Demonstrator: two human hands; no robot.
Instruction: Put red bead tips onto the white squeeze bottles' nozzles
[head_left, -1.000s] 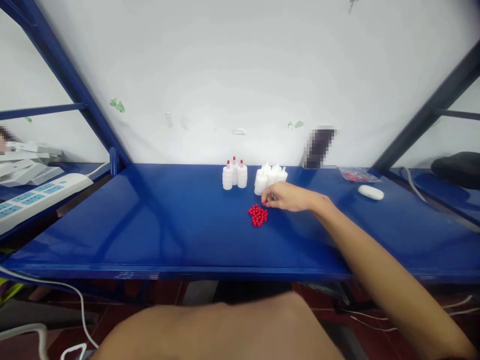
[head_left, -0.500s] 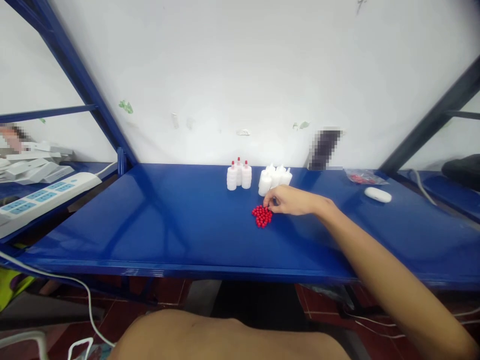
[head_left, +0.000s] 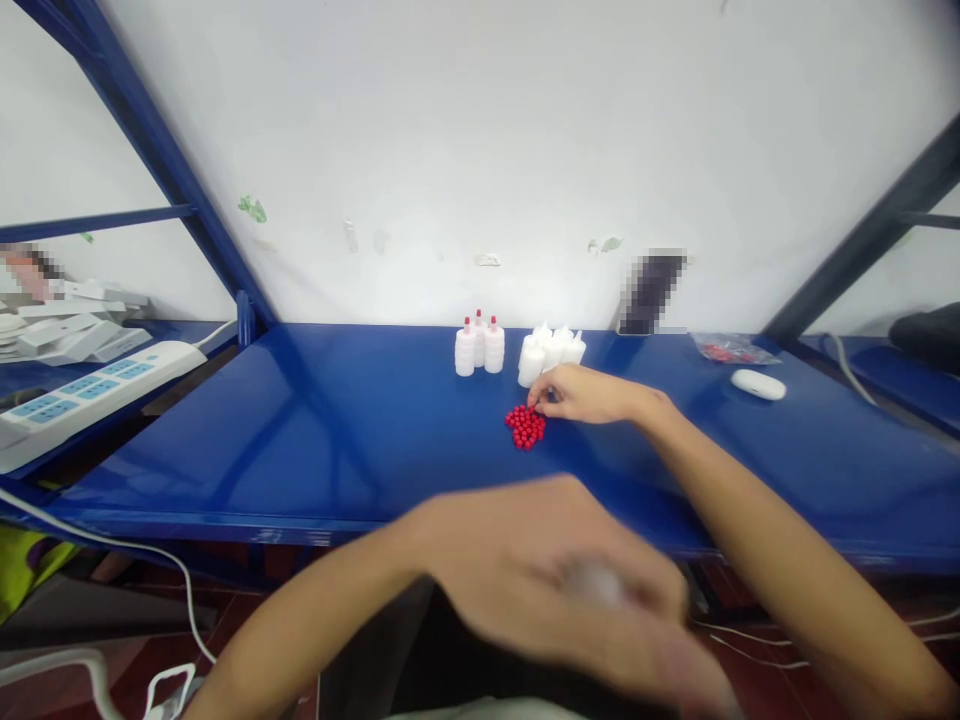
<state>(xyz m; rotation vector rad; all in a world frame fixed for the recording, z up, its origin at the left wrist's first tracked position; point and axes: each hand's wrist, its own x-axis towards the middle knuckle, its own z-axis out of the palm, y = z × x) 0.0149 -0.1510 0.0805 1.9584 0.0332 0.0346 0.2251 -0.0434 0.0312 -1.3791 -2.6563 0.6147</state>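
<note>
My right hand [head_left: 564, 393] reaches to a pile of small red caps [head_left: 526, 428], which match those on the bottles. Its thumb and index finger are pinched on one red cap at the pile's upper edge. In the foreground my left hand [head_left: 555, 575], smeared by motion, curls around a blurred white thing [head_left: 600, 583] that looks like one of the bottles; most of it is hidden. Just behind my right hand stand several uncapped white bottles [head_left: 552, 352] with bare nozzles. To their left, three white bottles [head_left: 480, 350] with red caps stand upright.
The blue table [head_left: 337, 430] backs onto a white wall. On the right lie a white oval device [head_left: 758, 384] and a clear bag [head_left: 733, 349] with red pieces. At the left are a power strip [head_left: 97, 397] and stacked white boxes [head_left: 75, 330]. A pixelated dark object [head_left: 651, 293] leans on the wall.
My left hand has come into view in the foreground, closed around the white thing. My right hand stays at the red pile, its fingertips slightly closer together. The view has shifted slightly.
</note>
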